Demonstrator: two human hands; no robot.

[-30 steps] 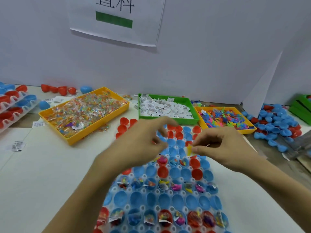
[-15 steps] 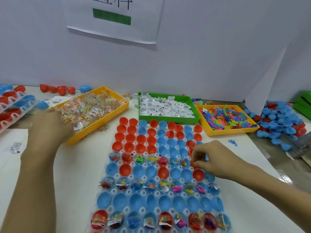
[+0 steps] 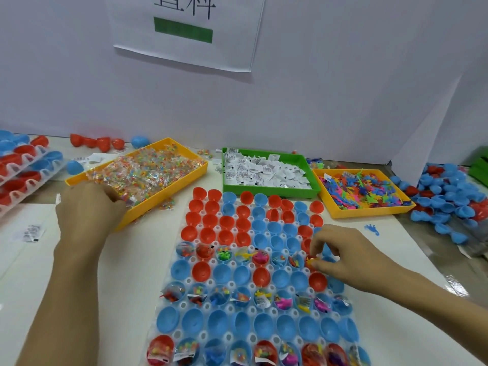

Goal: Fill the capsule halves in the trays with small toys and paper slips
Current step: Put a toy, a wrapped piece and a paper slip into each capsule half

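A clear capsule tray lies in front of me, set with red and blue halves; some rows hold toys and packets. My right hand pinches a small yellow toy over a red half in the tray's right side. My left hand reaches into the near corner of the yellow tray, its fingers curled into the heap of clear toy packets. Behind the capsule tray stand a green tray of paper slips and a yellow tray of small coloured toys.
Loose blue and red capsule halves pile up at the right. Stacked capsule trays sit at the far left. A stray blue toy and a packet lie on the table. A white wall with a paper sign closes the back.
My left hand left the capsule tray and went left into the yellow packet tray. My right hand lowered its yellow toy to a red half in the tray.
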